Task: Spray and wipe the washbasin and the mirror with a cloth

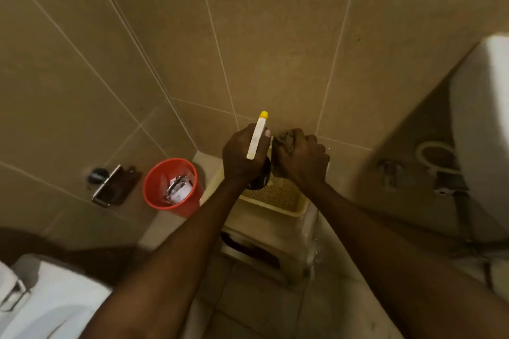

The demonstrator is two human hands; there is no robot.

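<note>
While both arms reach over a yellow basket [278,198], the left hand [242,154] grips a spray bottle [257,136]; the right hand [301,159] clutches a bunched cloth [285,137]; a red bin [172,187] stands left.

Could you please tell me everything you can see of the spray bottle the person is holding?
The spray bottle is held upright in the left hand, whose fingers curl round its neck. Its long, narrow spray head looks like cream or white plastic, ending in a yellow nozzle tip that points away towards the tiled wall. Below the hand, a dark, rounded body shows. It hangs above a yellow basket, close beside the cloth-holding right hand.
</note>
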